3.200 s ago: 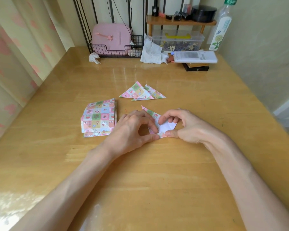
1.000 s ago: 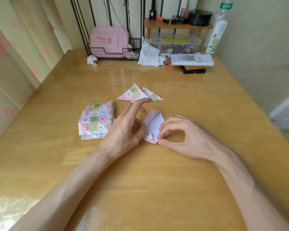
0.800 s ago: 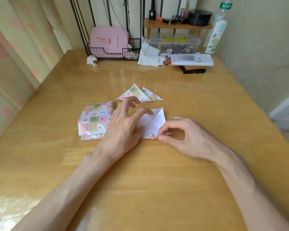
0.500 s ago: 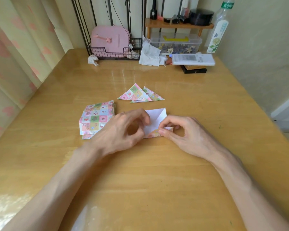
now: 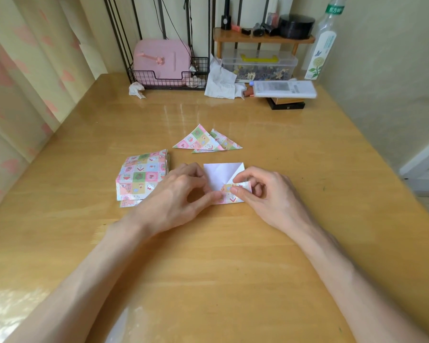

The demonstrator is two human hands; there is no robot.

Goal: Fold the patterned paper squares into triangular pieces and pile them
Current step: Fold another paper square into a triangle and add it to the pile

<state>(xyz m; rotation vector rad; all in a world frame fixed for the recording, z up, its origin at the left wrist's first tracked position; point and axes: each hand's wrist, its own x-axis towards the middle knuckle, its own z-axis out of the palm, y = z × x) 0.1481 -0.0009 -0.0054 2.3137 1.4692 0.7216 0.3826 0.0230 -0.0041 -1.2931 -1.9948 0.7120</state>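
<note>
A paper square (image 5: 221, 173) lies white side up in the middle of the wooden table (image 5: 233, 256), crease lines across it. Its near edge is folded up, showing a patterned strip. My left hand (image 5: 176, 194) pinches that strip at its left end with thumb and forefinger. My right hand (image 5: 265, 194) pinches the strip's right part. A stack of unfolded patterned squares (image 5: 141, 177) sits just left of my left hand. Two folded patterned triangles (image 5: 206, 141) overlap a little farther back.
Along the back wall stand a wire basket with a pink case (image 5: 162, 61), crumpled tissues (image 5: 221, 81), a clear box (image 5: 259, 65) under a small wooden shelf, a white flat pack (image 5: 284, 88) on dark boxes, and a bottle (image 5: 322, 45). A curtain hangs at the left.
The paper was turned white side up and laid flat. Both hands then came to its near edge and folded a patterned strip up over the white side.
</note>
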